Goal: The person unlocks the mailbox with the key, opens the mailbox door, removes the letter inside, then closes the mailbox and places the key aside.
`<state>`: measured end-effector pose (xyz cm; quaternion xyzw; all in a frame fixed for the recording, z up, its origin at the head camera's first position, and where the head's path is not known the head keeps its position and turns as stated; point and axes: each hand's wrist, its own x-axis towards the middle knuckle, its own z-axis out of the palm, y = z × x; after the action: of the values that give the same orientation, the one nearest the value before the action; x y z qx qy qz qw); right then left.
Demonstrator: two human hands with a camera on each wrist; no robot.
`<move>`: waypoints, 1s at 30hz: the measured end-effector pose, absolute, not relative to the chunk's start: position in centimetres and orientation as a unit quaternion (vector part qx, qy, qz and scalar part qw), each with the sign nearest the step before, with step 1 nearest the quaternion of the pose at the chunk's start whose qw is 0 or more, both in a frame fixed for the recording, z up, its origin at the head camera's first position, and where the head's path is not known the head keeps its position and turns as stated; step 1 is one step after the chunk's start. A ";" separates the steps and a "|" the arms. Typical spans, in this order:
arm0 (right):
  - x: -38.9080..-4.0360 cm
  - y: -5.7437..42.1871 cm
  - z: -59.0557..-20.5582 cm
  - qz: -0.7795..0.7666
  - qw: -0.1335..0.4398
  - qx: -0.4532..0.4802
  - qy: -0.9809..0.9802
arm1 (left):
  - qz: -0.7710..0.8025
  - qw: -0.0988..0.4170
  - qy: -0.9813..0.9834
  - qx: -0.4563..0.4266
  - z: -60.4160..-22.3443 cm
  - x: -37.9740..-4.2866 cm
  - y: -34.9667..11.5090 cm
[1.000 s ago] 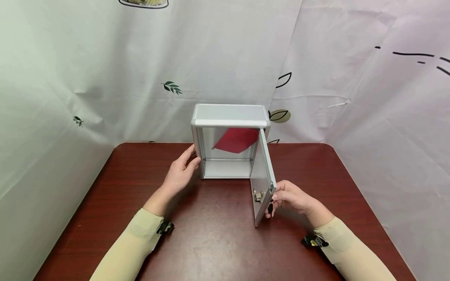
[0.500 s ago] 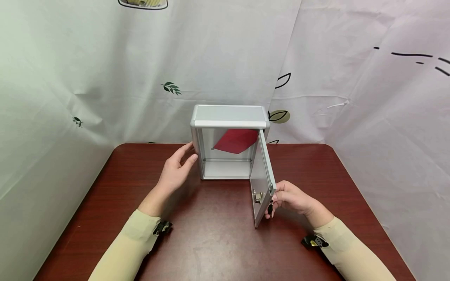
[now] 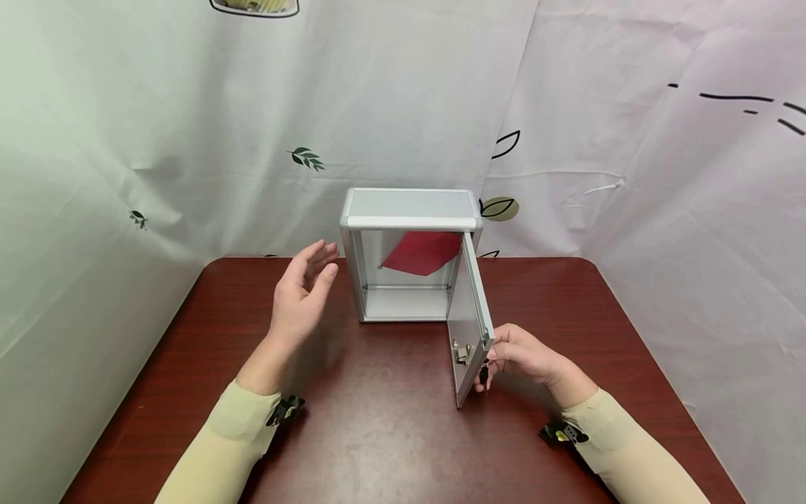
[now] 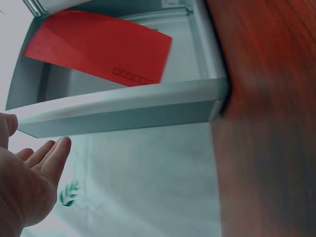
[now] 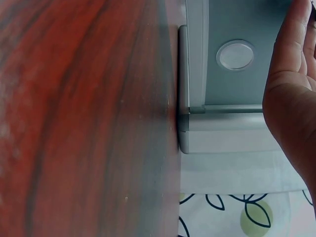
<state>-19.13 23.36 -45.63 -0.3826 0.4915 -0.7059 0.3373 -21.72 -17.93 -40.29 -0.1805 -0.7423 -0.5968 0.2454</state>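
Note:
A white metal box [image 3: 412, 204] stands upright on the table, its front door [image 3: 477, 294] swung out on the right. Inside, a red envelope [image 3: 423, 252] leans at a slant; the left wrist view shows small printed squares on the envelope [image 4: 98, 47]. On the door's inner face is a metal lock [image 3: 463, 353]. My right hand [image 3: 522, 355] is at the door's outer side, pinching a key at the lock, with a black-headed key [image 3: 484, 374] hanging below. My left hand [image 3: 299, 290] is raised beside the box's left side, fingers loosely spread, holding nothing.
The dark red wooden table [image 3: 378, 434] lies under everything. White printed curtains [image 3: 409, 91] close in the back and both sides, hanging just behind the box. The door's outer face bears a round plate [image 5: 235, 55].
My left hand has come off the box's left side and moved left toward me. The right hand, the door and the envelope stay as they were.

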 end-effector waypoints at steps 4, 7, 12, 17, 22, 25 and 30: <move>-19.1 23.4 -45.7 -0.703 0.339 -0.380 0.496 | -0.593 0.269 -0.732 -0.201 -39.7 -21.1 -17.6; -19.1 23.5 -45.7 -0.703 0.341 -0.381 0.495 | -0.592 0.278 -0.724 -0.222 -39.3 -20.7 -17.2; -19.1 23.4 -45.7 -0.705 0.340 -0.385 0.489 | -0.594 0.286 -0.709 -0.251 -38.8 -20.0 -16.7; -19.2 23.5 -45.7 -0.703 0.342 -0.385 0.491 | -0.598 0.283 -0.698 -0.274 -38.8 -19.6 -16.1; -19.1 23.5 -45.7 -0.702 0.342 -0.377 0.497 | -0.597 0.271 -0.699 -0.286 -39.1 -19.5 -15.5; -19.1 23.5 -45.8 -0.702 0.342 -0.377 0.499 | -0.593 0.264 -0.704 -0.289 -39.5 -19.5 -15.1; -19.2 23.4 -45.8 -0.703 0.340 -0.387 0.491 | -0.584 0.252 -0.711 -0.299 -40.0 -19.7 -14.5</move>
<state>-19.23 23.44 -45.80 -0.3869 0.4908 -0.7028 0.3401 -19.71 -14.51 -40.03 -0.2994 -0.7114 -0.5839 0.2517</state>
